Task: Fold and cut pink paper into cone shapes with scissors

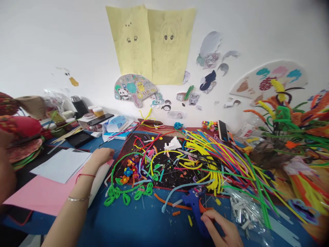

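Note:
A blue hot glue gun (197, 210) with an orange trigger is at the near edge of the cluttered work area. My right hand (223, 227) is closed at its handle, thumb and fingers by the trigger. Over the edge of a pink sheet (38, 195), my left hand (102, 156) reaches forward with its back towards me; its fingers are mostly hidden. Just right of it curves a green pipe-cleaner garland (113, 190) with looped leaves. Small pipe-cleaner flowers (125, 175) in blue, orange and red lie inside that curve.
A dark mat (169, 176) bears scraps and a big bundle of coloured pipe cleaners (221, 151). A clear bag (245, 212) of white sticks lies at right, before a pipe-cleaner bouquet (285, 120). White paper (61, 164), jars and a black flask (78, 105) stand left.

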Available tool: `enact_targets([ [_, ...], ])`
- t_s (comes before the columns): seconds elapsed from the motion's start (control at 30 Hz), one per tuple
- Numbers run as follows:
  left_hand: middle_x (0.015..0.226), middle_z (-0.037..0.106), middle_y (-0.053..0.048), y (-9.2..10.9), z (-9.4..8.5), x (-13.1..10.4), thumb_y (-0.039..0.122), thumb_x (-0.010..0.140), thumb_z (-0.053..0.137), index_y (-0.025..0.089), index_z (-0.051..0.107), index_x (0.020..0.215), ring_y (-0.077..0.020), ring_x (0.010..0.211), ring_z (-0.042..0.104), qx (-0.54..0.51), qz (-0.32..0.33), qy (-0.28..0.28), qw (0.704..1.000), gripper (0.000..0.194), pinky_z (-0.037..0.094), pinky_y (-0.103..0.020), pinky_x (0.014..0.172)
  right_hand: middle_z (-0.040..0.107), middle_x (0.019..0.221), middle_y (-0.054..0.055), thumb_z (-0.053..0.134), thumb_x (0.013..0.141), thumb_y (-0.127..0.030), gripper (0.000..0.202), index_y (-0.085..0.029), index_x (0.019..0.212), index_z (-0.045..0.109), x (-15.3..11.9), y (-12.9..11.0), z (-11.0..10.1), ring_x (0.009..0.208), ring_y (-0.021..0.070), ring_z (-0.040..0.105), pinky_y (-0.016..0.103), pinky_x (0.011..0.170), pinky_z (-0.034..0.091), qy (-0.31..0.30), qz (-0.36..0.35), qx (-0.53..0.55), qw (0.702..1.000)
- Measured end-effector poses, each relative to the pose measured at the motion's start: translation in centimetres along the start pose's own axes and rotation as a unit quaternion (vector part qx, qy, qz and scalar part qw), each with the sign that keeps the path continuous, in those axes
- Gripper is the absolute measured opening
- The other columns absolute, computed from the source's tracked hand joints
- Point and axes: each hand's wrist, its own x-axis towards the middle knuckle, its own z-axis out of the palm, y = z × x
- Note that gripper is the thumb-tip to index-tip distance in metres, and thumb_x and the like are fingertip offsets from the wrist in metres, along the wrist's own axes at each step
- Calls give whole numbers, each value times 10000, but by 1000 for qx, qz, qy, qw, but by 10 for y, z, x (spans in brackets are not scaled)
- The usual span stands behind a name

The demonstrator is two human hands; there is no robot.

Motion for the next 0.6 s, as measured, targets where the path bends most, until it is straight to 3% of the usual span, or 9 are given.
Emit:
enact_targets([
  [0.27, 1195, 624, -80, -9, -10, -26, 345, 930, 580, 182, 630, 1106, -231, 1086, 599, 22, 2, 122, 992, 245, 498, -463, 933, 644, 666, -13, 471, 952, -408, 324, -217, 740, 623, -1, 2, 8, 592, 126, 621, 157, 572, 497, 8, 29, 19, 999],
  [0.6, 1157, 633, -74, -6, -24, -22, 344, 923, 591, 162, 626, 1099, -239, 1083, 597, -10, -47, 278, 959, 256, 484, -478, 933, 666, 685, -15, 499, 940, -387, 286, -221, 746, 627, -1, 1, 1, 620, 131, 648, 157, 598, 507, 1, 28, 24, 999],
])
